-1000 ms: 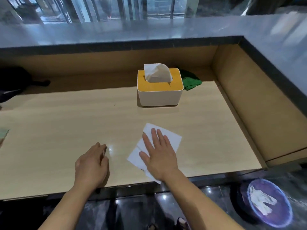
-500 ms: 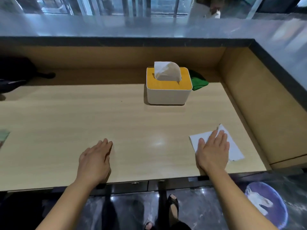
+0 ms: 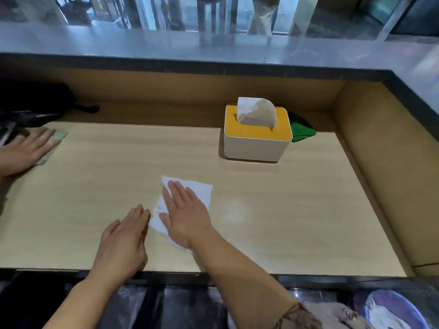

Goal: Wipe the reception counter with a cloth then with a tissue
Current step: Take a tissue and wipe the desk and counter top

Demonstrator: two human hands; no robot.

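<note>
- The white tissue [image 3: 202, 193] lies flat on the wooden worktop [image 3: 297, 222]. It is toward the near edge, a little left of the middle, and partly hidden under the palm that presses it.
- The right hand [image 3: 185, 214] lies on top of it, fingers straight and close together, pointing away and slightly left. Nothing is pinched: the flat palm simply presses the sheet down.
- The left hand [image 3: 123, 243] rests flat on bare wood just beside the tissue's left edge, fingers straight and together, holding nothing. Whether its fingertips touch the sheet cannot be told.
- The green cloth [image 3: 303, 130] sits crumpled at the far side, tucked behind the right corner of the tissue box [image 3: 257, 141], well apart from both hands. From that I judge the cloth pass finished and the tissue pass under way.
- What is left, by my reading, is to take the tissue over the rest of the surface. How much is already covered does not show. A pale sheen right of the tissue could be glare or damp.
- At the far left edge another person's hand [image 3: 26, 150] lies flat on a pale green patterned piece [image 3: 59, 136], well away from the wiping.
</note>
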